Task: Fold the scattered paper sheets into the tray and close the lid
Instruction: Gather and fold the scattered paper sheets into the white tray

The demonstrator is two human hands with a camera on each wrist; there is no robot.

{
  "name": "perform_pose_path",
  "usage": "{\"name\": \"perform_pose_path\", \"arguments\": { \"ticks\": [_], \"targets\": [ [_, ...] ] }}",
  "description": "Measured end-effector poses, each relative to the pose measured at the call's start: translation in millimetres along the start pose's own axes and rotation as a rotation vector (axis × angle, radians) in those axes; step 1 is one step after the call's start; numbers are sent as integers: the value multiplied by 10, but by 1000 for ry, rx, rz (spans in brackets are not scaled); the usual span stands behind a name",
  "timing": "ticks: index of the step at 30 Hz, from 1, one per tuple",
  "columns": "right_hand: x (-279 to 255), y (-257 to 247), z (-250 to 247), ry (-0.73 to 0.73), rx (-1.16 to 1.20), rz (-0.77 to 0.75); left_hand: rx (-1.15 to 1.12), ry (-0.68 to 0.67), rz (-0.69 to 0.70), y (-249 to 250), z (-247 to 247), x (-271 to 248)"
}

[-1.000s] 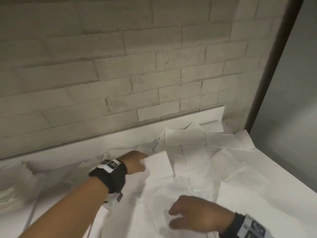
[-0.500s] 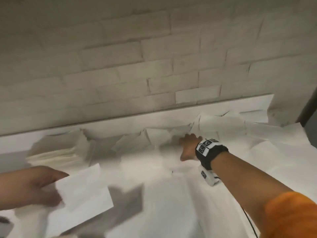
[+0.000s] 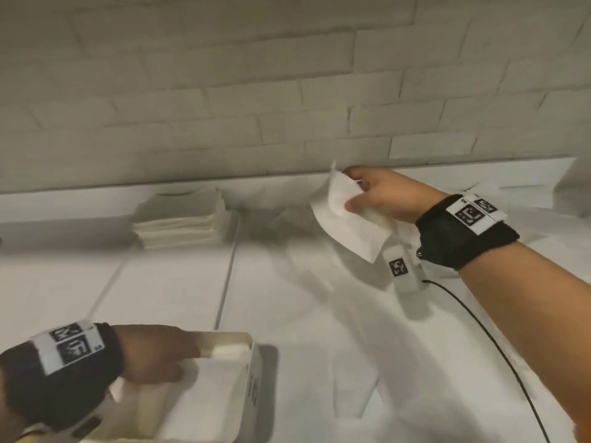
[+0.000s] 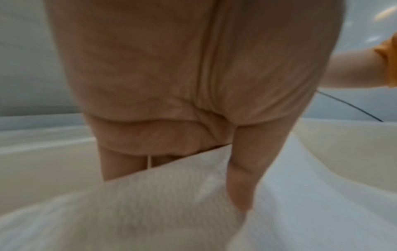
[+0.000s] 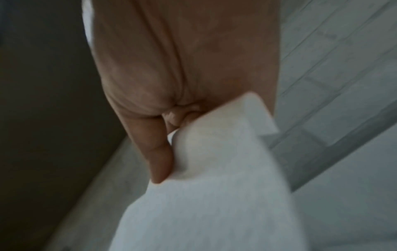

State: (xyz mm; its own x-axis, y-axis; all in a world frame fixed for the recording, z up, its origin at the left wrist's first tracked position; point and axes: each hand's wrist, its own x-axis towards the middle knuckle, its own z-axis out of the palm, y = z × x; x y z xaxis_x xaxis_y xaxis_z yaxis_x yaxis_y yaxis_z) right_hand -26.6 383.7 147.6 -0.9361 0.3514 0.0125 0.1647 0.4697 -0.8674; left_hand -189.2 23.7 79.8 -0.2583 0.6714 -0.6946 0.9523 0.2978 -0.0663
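A white open tray sits at the near left of the table. My left hand is inside it and pinches a folded white sheet that lies in the tray. In the left wrist view the thumb of that hand lies on the sheet, the fingers behind it, with the tray wall to the right. No lid is in view. By the back wall my right hand pinches a loose paper sheet held above the table. The right wrist view shows this hand with the sheet hanging from it.
A stack of folded sheets lies at the back left against the brick wall. Loose crumpled sheets cover the table's right half. A thin black cable runs from my right wrist towards me.
My view has swung left and the tray has come into sight. My left hand has carried its folded sheet down into the tray. My right hand has lifted a sheet off the pile by the wall.
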Motion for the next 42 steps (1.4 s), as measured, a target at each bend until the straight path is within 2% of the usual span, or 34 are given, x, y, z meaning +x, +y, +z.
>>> {"name": "perform_pose_path", "arguments": {
  "ticks": [1, 5, 6, 9, 12, 15, 16, 17, 18, 20, 22, 23, 26, 29, 31, 33, 35, 39, 42],
  "targets": [
    [-58, -168, 140, -65, 106, -32, -40, 21, 19, -7, 12, -7],
    [-195, -653, 780, -282, 349, -113, -106, 7, -49, -29, -1, -38],
    [-214, -727, 951, -331, 390, -108, -135, 46, -29, -23, -47, -110],
    [-238, -836, 1412, -428, 293, -75, -239, 150, -10, -187, -139, -388],
    [-265, -869, 1738, -511, 106, -23, -366, 393, -82, -494, -228, -855],
    [-272, -880, 2011, -554, -26, 31, -402, 771, -206, -704, -190, -1127],
    [-273, -898, 2105, -576, -57, 42, -414, 862, -176, -680, -153, -1136],
    [-269, -917, 2204, -598, -90, 46, -403, 896, -112, -616, -114, -1110],
    [-265, -936, 2300, -616, -130, 42, -372, 847, -38, -536, -71, -1059],
    [-249, -957, 2477, -623, -265, 32, -282, 599, 75, -367, 26, -918],
    [-243, -980, 2594, -590, -383, 26, -227, 364, 104, -268, 163, -773],
    [-248, -996, 2596, -546, -432, 7, -213, 298, 105, -230, 220, -720],
    [-413, -1096, 2325, -265, -583, -101, -155, 196, 141, -107, 302, -606],
    [-810, -1014, 1920, -14, -628, -102, -161, 62, 128, -74, 293, -530],
    [-1108, -792, 1805, -80, -721, 56, -182, -2, 131, -73, 275, -504],
    [-1351, -489, 1903, -285, -817, 287, -183, -65, 145, -63, 251, -487],
    [-1531, -232, 2113, -406, -906, 416, -192, -106, 132, -55, 223, -460],
    [-1734, -31, 2418, -457, -989, 417, -170, -147, 114, 22, 165, -421],
    [-1810, 31, 2462, -446, -922, 472, -144, -130, 104, 59, 160, -387]
  ]
}}
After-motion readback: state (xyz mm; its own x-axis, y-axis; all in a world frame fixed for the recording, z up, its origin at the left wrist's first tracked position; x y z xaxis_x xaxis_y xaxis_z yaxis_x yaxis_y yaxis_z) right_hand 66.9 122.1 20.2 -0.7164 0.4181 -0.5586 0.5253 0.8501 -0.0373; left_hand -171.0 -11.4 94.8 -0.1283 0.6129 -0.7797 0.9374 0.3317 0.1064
